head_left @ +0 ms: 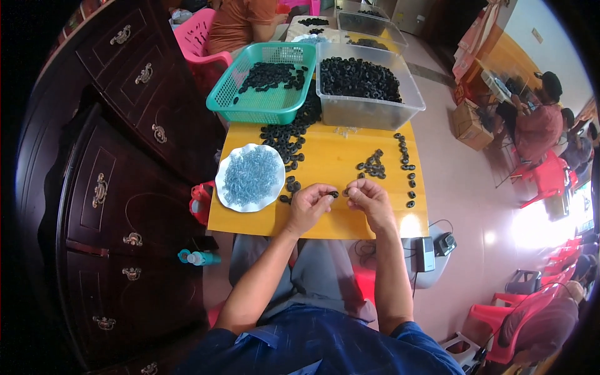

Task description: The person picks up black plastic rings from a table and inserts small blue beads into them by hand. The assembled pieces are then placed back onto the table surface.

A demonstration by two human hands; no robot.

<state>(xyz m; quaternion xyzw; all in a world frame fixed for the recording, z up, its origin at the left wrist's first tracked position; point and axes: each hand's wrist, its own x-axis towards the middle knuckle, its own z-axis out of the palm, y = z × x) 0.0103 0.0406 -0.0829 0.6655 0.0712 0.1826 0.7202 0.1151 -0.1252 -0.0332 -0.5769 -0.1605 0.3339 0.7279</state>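
Note:
My left hand (309, 206) pinches a small black oval part (334, 194) between thumb and fingertips, above the front of the yellow table (331, 225). Just to its right, my right hand (370, 199) is closed at the fingertips on something too small to make out. The two hands are close together but apart. Left of them, a white scalloped plate (224, 199) bears a heap of small clear bluish pieces (252, 175). Black oval parts (287, 147) lie loose beside the plate. A small cluster of similar parts (373, 165) sits beyond my right hand, with a column of them (404, 153) along the right edge.
Behind stand a green perforated basket (219, 106) and a clear plastic bin (369, 112), both holding black parts. A dark wooden cabinet (125, 162) flanks the left side. A grey device (425, 255) with cables is beyond the table's right front corner. Other people sit nearby.

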